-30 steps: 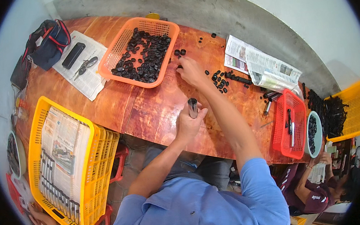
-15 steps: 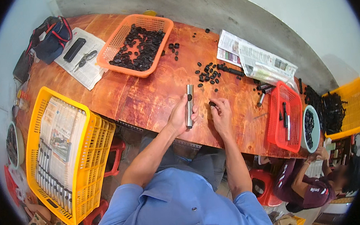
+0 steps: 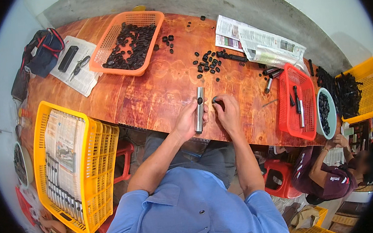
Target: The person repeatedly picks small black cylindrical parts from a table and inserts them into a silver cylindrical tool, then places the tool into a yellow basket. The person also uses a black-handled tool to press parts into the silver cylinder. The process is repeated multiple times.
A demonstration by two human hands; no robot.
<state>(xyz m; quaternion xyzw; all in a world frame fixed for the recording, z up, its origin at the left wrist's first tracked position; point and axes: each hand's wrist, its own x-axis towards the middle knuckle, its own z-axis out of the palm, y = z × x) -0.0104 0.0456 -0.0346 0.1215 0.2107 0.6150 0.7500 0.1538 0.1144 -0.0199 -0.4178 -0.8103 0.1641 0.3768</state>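
Observation:
My left hand (image 3: 185,123) is closed around a shiny metal tube (image 3: 199,120), held upright over the near edge of the table. A black oval piece sits on the tube's side, near its upper part. Just to the right, my right hand (image 3: 229,118) pinches a small dark ring-like piece (image 3: 214,100) between thumb and fingertips, apart from the tube. Beyond my hands, several loose black oval pieces (image 3: 206,64) lie on the wooden table (image 3: 150,102).
An orange basket (image 3: 97,62) of black pieces stands far left. Yellow crates (image 3: 95,167) with newspaper and metal tubes are at left. To the right are a red basket (image 3: 285,108), a pale green bowl (image 3: 333,109), a yellow basket (image 3: 370,89) and a seated co-worker (image 3: 327,180).
The view has shifted slightly. My left hand still holds the tube upright. The small piece in my right fingertips now shows more clearly and is raised toward the tube.

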